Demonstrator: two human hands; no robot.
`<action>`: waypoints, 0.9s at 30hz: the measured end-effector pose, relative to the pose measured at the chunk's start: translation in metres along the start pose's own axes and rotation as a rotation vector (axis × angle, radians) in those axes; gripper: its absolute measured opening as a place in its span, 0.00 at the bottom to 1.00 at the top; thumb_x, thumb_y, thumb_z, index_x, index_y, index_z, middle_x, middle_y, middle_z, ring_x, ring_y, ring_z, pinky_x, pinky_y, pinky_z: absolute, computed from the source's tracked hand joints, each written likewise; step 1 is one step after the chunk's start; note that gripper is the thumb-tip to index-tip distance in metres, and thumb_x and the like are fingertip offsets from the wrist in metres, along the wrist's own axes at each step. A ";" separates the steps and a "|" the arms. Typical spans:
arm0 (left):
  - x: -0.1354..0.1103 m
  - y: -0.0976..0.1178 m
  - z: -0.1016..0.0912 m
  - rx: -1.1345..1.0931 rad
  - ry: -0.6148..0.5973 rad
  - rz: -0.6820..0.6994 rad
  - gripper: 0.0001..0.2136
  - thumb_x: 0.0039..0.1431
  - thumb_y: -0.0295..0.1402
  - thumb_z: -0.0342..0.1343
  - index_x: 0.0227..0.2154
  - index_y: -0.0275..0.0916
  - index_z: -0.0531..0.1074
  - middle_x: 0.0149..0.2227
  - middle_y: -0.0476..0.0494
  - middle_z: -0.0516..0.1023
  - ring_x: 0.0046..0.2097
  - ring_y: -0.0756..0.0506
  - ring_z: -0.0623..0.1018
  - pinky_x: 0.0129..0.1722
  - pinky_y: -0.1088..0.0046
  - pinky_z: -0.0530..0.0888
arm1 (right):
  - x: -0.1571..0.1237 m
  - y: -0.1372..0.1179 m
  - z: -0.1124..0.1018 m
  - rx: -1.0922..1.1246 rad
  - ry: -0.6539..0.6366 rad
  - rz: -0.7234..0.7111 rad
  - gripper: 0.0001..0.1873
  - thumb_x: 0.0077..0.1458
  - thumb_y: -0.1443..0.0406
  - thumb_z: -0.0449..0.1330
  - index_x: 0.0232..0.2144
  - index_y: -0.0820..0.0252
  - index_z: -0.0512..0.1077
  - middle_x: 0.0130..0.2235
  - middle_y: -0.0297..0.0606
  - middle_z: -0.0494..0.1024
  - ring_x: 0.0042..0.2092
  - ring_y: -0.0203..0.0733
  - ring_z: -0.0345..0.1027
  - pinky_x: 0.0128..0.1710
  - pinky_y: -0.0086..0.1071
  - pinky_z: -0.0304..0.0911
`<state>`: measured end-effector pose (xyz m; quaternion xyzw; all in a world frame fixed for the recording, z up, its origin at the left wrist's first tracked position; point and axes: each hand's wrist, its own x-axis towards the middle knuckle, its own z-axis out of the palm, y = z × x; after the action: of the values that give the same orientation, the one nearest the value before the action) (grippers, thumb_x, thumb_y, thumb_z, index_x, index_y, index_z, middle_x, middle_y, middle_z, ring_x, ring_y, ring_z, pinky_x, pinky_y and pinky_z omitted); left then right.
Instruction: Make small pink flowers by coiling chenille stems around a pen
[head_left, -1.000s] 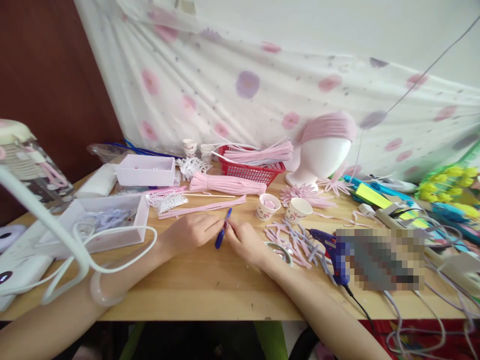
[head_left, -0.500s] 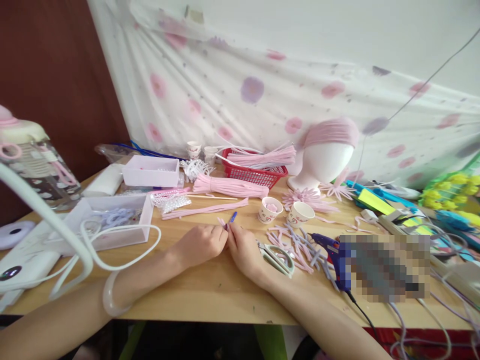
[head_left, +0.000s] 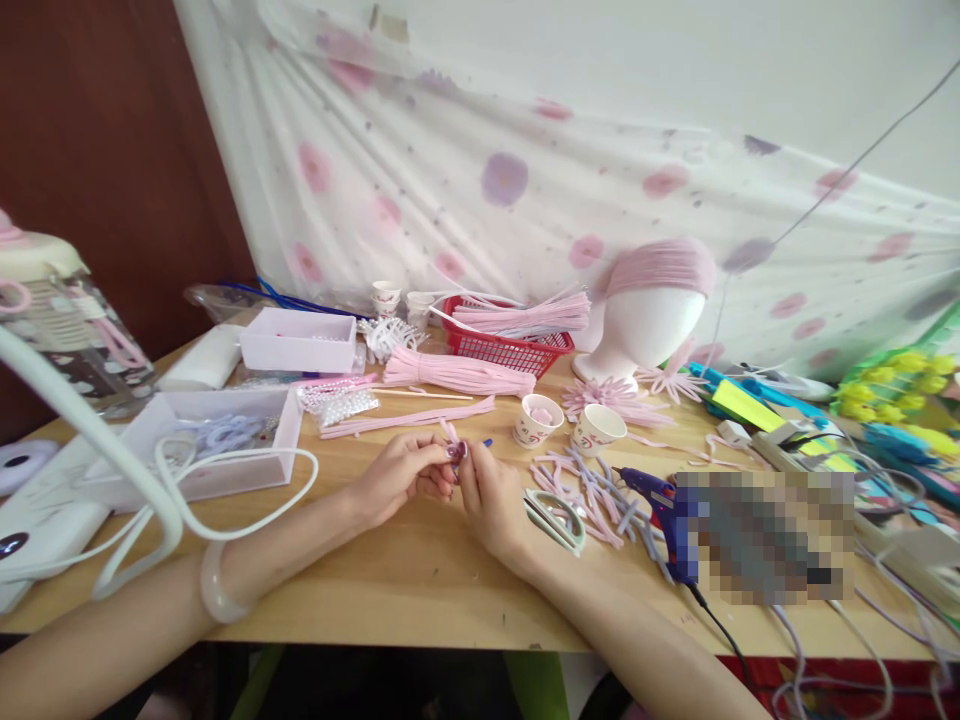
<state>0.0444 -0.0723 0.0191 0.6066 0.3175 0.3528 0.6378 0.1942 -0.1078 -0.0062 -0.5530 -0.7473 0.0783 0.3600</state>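
My left hand point(head_left: 401, 478) and my right hand point(head_left: 491, 498) meet at the middle of the wooden table point(head_left: 420, 580). Both pinch a short pink fuzzy strip point(head_left: 452, 437) wound round a blue pen point(head_left: 484, 443), whose tip pokes out to the right. The fingers of both hands are closed on this small piece. A pale bangle point(head_left: 214, 585) sits on my left wrist. Scissors point(head_left: 555, 515) lie just right of my right hand.
A blue glue gun point(head_left: 664, 500) and a heap of cut pink and lilac strips point(head_left: 592, 480) lie to the right. Two paper cups point(head_left: 570, 420), pink strip bundles point(head_left: 457, 372), a red basket point(head_left: 510, 345), a foam head point(head_left: 649, 320) and white trays point(head_left: 217, 440) stand behind.
The pen lay slanted on the table a second ago; it has since been lifted and turned level, with the pink strip wound on it. Both hands rose slightly.
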 end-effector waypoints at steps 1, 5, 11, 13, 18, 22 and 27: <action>0.000 0.001 -0.002 0.058 -0.023 0.059 0.09 0.57 0.35 0.51 0.24 0.38 0.67 0.23 0.48 0.73 0.24 0.50 0.75 0.25 0.75 0.73 | 0.000 0.001 0.000 0.012 -0.002 -0.003 0.10 0.63 0.65 0.45 0.30 0.56 0.62 0.24 0.37 0.73 0.24 0.39 0.67 0.25 0.29 0.54; -0.001 0.007 -0.013 0.533 -0.070 0.361 0.09 0.61 0.34 0.48 0.27 0.38 0.67 0.27 0.49 0.72 0.29 0.51 0.72 0.30 0.75 0.70 | 0.002 0.000 -0.003 0.069 -0.035 0.013 0.11 0.64 0.65 0.44 0.32 0.58 0.64 0.26 0.38 0.75 0.27 0.39 0.71 0.27 0.28 0.58; 0.000 0.003 -0.019 0.899 -0.033 0.495 0.10 0.65 0.30 0.42 0.28 0.39 0.64 0.26 0.51 0.70 0.28 0.51 0.68 0.29 0.75 0.64 | 0.003 -0.005 -0.007 0.078 -0.105 -0.025 0.13 0.65 0.65 0.43 0.37 0.60 0.66 0.27 0.39 0.77 0.28 0.40 0.73 0.29 0.28 0.61; 0.002 0.001 -0.022 0.935 -0.012 0.532 0.10 0.64 0.29 0.41 0.29 0.38 0.64 0.26 0.50 0.70 0.27 0.51 0.69 0.29 0.76 0.63 | 0.003 -0.005 -0.010 0.118 -0.143 -0.048 0.12 0.64 0.66 0.44 0.40 0.60 0.66 0.28 0.38 0.77 0.29 0.40 0.74 0.30 0.28 0.62; 0.002 0.009 -0.029 0.946 -0.047 0.593 0.10 0.63 0.28 0.42 0.29 0.38 0.66 0.27 0.49 0.71 0.29 0.51 0.70 0.30 0.76 0.63 | 0.008 -0.006 -0.025 0.226 -0.259 -0.118 0.11 0.64 0.66 0.45 0.38 0.59 0.68 0.31 0.37 0.78 0.30 0.38 0.73 0.33 0.28 0.64; -0.002 0.017 -0.027 0.836 -0.051 0.485 0.10 0.62 0.28 0.44 0.26 0.38 0.65 0.24 0.52 0.70 0.25 0.52 0.68 0.27 0.77 0.63 | 0.010 -0.004 -0.029 0.256 -0.318 -0.162 0.11 0.63 0.67 0.46 0.38 0.60 0.68 0.31 0.37 0.78 0.30 0.37 0.73 0.33 0.28 0.64; -0.004 0.017 -0.023 0.664 -0.090 0.336 0.11 0.60 0.30 0.45 0.22 0.37 0.63 0.20 0.54 0.67 0.22 0.54 0.66 0.23 0.78 0.62 | 0.011 0.000 -0.026 0.244 -0.328 -0.168 0.12 0.64 0.67 0.46 0.38 0.61 0.69 0.31 0.37 0.77 0.31 0.37 0.73 0.34 0.29 0.64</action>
<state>0.0225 -0.0624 0.0347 0.8389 0.2823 0.3036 0.3528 0.2094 -0.1051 0.0180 -0.4208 -0.8243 0.2269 0.3032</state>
